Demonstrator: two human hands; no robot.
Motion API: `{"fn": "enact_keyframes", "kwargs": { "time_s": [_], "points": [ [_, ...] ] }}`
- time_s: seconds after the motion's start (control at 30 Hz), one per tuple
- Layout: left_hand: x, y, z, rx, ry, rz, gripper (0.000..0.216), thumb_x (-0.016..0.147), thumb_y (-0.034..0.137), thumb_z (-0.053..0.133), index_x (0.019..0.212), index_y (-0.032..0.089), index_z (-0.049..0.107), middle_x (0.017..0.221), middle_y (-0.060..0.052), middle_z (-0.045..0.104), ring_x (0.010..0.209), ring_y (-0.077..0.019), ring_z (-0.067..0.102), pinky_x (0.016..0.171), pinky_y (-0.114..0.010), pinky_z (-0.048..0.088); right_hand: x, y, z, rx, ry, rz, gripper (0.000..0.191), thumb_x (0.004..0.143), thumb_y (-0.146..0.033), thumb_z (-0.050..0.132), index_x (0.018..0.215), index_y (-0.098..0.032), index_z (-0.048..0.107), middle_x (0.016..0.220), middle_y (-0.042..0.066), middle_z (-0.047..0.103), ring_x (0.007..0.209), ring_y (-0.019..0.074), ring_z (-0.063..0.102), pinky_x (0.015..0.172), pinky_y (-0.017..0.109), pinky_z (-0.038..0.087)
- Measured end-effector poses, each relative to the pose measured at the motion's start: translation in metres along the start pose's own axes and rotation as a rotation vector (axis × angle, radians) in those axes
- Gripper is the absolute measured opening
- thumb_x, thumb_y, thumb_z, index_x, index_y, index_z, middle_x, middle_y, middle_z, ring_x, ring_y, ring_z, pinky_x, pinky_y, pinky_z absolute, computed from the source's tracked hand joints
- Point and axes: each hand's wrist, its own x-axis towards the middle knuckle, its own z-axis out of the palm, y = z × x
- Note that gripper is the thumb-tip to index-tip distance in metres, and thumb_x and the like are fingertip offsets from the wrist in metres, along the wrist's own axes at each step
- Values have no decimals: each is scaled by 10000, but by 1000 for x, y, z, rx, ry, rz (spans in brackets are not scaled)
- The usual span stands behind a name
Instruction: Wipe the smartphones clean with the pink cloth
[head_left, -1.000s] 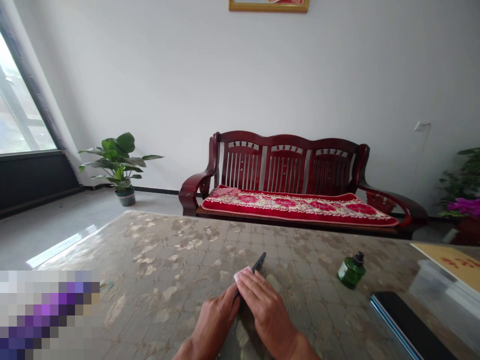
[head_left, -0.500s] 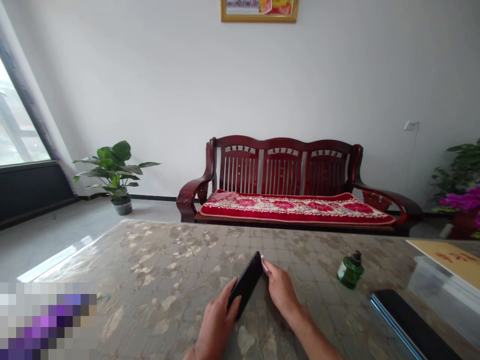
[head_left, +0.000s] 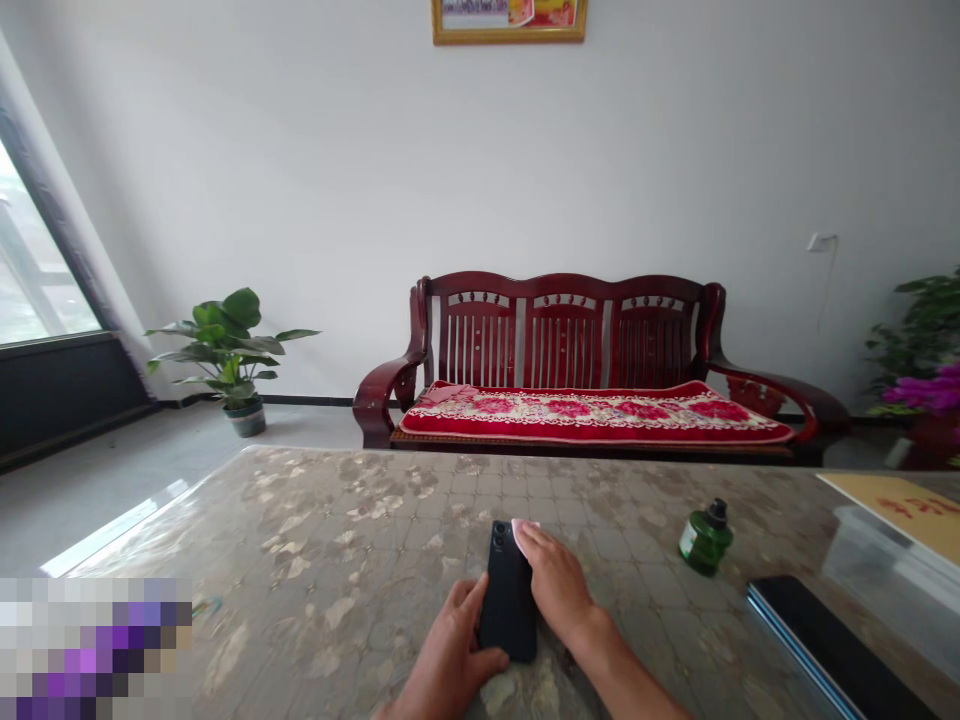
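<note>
A black phone (head_left: 507,600) lies back side up on the patterned table (head_left: 322,560), its camera end pointing away from me. My left hand (head_left: 450,665) grips its near left edge, thumb along the bottom. My right hand (head_left: 553,588) rests flat along the phone's right side, fingers together, pressing a small pale pink cloth (head_left: 520,529) whose tip shows beyond my fingertips.
A small green bottle (head_left: 703,541) with a dark cap stands to the right. Another dark phone or tablet (head_left: 825,650) lies at the near right edge, with a clear box (head_left: 885,570) and yellow sheet (head_left: 904,510) beyond. A red wooden bench (head_left: 585,380) stands behind the table.
The phone went from tilted on edge to lying flat with its back up. My right hand with the pink cloth shifted from on top of it to its right side.
</note>
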Motion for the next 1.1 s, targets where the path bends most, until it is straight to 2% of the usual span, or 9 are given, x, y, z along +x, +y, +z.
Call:
{"fn": "enact_keyframes", "kwargs": {
  "time_s": [0.13,0.3,0.43,0.6,0.8,1.0,1.1],
  "points": [
    [-1,-5,3,49,-53,24,837,658,77,640,1443,257,416,1206,-69,599,1007,-227,614,890,-312,504,-3,1,1,-17,-1,-5,657,769,50,359,1341,-200,565,1325,83,604,1246,207,552,1052,330,440],
    [-4,0,4,107,-56,50,754,743,117,647,1444,275,416,1275,-76,585,1131,-239,585,990,-315,461,-22,-2,7,-79,-7,-84,655,778,59,358,1352,-185,557,1323,103,605,1226,242,570,1033,362,466],
    [-9,13,2,215,-88,-10,715,759,92,633,1432,242,443,1315,-82,573,1165,-210,579,1012,-268,442,-39,-8,12,-97,1,-145,627,796,35,393,1364,-182,545,1345,103,588,1226,264,568,1019,384,486],
    [-9,30,-1,409,-130,-105,656,789,117,663,1412,215,481,1384,-106,547,1235,-223,548,1036,-276,427,-38,-14,7,-163,-35,-159,626,791,50,387,1347,-177,562,1320,104,610,1194,265,594,995,373,508],
    [-9,33,-1,546,-120,-57,475,829,216,687,1296,250,607,1363,-82,584,1194,-279,576,1042,-391,437,-37,-14,12,-248,-27,-190,649,751,89,401,1319,-160,589,1303,118,622,1179,274,604,983,351,515],
    [-10,30,1,556,-119,-31,397,855,206,666,1249,240,634,1353,-75,592,1129,-277,603,985,-381,480,-34,-8,16,-288,-48,-202,624,783,89,382,1328,-148,572,1312,115,618,1204,261,585,991,350,508],
    [-5,33,0,557,-154,7,291,883,151,612,1157,225,675,1254,-60,655,1050,-261,631,931,-357,511,-19,-4,18,-246,-75,-192,542,843,56,413,1304,-172,581,1308,112,613,1198,237,582,1025,366,478]
  ]
}}
